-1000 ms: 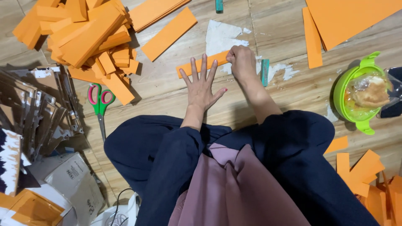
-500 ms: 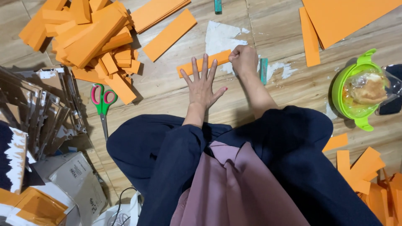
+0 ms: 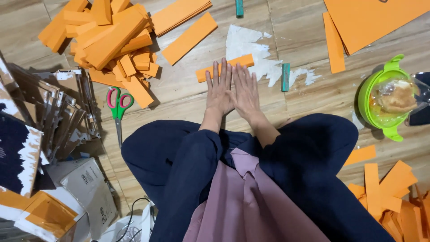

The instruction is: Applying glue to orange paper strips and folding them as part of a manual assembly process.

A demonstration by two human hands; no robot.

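Orange strip [image 3: 225, 67]: lying flat on the wooden floor [image 3: 188, 94] just in front of the person's knees, its near edge disappearing under the fingertips of both hands, its far end poking out onto a torn white paper scrap [image 3: 251, 47].
Left hand [image 3: 219, 89]: pressing palm-down, fingers fanned out flat, gripping nothing, tips resting on the strip.
Right hand [image 3: 244, 92]: lying flat just beside the left one, thumbs touching, fingers straight and spread, holding nothing, tips reaching the strip too.
Teal stick [image 3: 285, 77]: sitting upright-lengthwise on the floor just right of the right hand, touching the white scrap's edge.
Second teal stick [image 3: 239, 7]: showing at the top edge, well apart from the hands.
Loose orange piece [image 3: 189, 32]: lying slantwise beyond the strip, to the left.
Orange pile [image 3: 105, 38]: heaping up at top left, many cut rectangles overlapping.
Scissors [image 3: 118, 107]: resting closed with red and green handles, near the pile's lower edge, blades pointing toward the person.
Large orange sheets [image 3: 376, 22]: stacking at top right, a narrow offcut beside them.
Green container [image 3: 387, 101]: standing at the right with a clear wrapped item inside.
Orange offcuts [image 3: 389, 192]: scattering at bottom right by the knee.
Cardboard stacks [image 3: 40, 116]: crowding the left side.
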